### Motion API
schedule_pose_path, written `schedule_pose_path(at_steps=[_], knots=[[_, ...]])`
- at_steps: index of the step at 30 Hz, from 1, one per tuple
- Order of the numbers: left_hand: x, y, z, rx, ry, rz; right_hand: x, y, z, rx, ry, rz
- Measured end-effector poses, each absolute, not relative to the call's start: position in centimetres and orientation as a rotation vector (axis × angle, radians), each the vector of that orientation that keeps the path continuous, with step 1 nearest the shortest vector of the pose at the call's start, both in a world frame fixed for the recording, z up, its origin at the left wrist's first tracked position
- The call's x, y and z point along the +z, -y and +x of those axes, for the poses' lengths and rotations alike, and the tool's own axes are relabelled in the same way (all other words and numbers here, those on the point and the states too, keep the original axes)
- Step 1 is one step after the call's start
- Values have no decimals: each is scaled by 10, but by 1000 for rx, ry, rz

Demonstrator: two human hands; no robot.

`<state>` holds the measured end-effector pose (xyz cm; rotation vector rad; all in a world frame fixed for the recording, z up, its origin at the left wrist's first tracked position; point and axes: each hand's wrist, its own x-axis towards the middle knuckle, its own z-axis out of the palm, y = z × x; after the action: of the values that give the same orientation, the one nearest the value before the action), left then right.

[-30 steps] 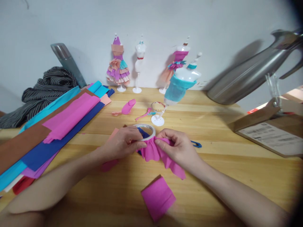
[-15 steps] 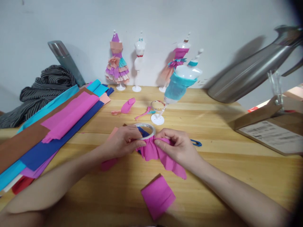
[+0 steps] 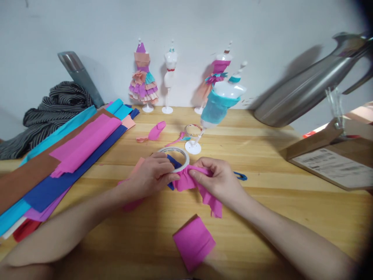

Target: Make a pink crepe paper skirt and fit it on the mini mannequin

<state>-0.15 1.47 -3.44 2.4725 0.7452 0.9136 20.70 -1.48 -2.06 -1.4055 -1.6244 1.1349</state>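
Observation:
A white roll of tape (image 3: 187,160) is pinched in my left hand (image 3: 155,172), with the thumb in front at its lower edge. Along that lower edge hangs a gathered strip of pink crepe paper (image 3: 212,200). My right hand (image 3: 217,177) pinches the strip's upper edge between thumb and fingers, just right of the roll. Behind the roll lies a piece of dark blue paper (image 3: 172,160), partly hidden. A folded pink paper square (image 3: 194,244) lies on the table in front of my hands.
Beyond my hands stands a small white mannequin (image 3: 223,101) wrapped in blue paper. Several mannequins, one in a ruffled dress (image 3: 143,85), line the wall. Crepe paper sheets (image 3: 87,136) lie left. At right are a cardboard box (image 3: 332,155), a steel jug (image 3: 305,85) and blue scissors (image 3: 241,176).
The pink strip's loose end has swung left and bunched into more folds beneath my right hand. Both hands keep their pinch. The view has shifted slightly.

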Motion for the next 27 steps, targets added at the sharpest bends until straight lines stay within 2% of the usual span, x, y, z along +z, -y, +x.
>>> schedule_pose_path(at_steps=[6, 18, 27], knots=[[-36, -13, -2, 978, -798, 2574, -17, 19, 205, 1016, 1624, -1361], [-29, -9, 0, 995, -713, 2659, -22, 16, 207, 1218, 1568, -1342], [-28, -7, 2, 1005, -715, 2621, -18, 17, 204, 1181, 1536, -1329]])
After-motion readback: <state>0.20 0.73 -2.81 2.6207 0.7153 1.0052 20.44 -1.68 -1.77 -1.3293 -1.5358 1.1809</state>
